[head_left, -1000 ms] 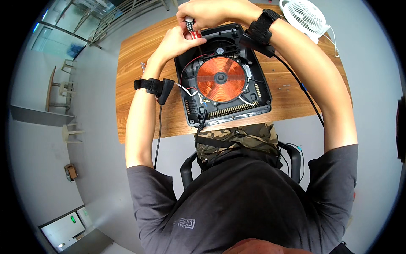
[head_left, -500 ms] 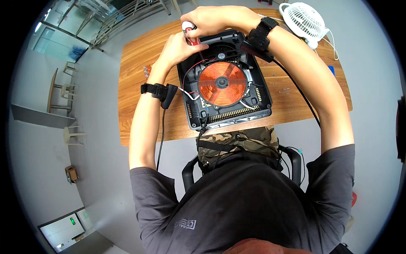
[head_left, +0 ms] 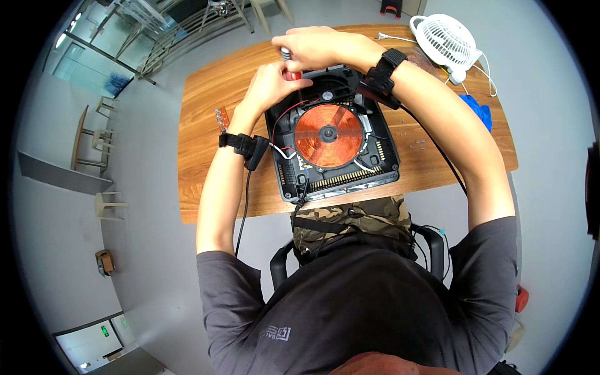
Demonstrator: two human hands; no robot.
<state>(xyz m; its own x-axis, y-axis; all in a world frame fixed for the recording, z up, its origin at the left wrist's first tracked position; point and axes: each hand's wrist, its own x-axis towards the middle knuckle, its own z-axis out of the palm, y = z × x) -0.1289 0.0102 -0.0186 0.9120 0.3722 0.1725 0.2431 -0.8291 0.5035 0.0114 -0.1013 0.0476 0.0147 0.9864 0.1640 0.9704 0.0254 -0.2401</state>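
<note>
- Right hand point(head_left: 305, 47) grips the slim grey-and-red handled tool point(head_left: 286, 54) up top, likely for control
- Left hand point(head_left: 271, 85) pinches lower down, seemingly steadying it
- Open black plastic housing point(head_left: 287, 187) lies beneath, on brown wooden table point(head_left: 197, 169)

Open air above the copper coil point(head_left: 314, 139), forearms point(head_left: 224, 192) on 2 sides, white fan point(head_left: 446, 40) (well apart) obstructing the far right.

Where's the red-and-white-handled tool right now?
Near the top centre of the head view, the tool is held between the left hand and right hand, by the open black housing's far-left corner, beyond the copper coil.
</note>
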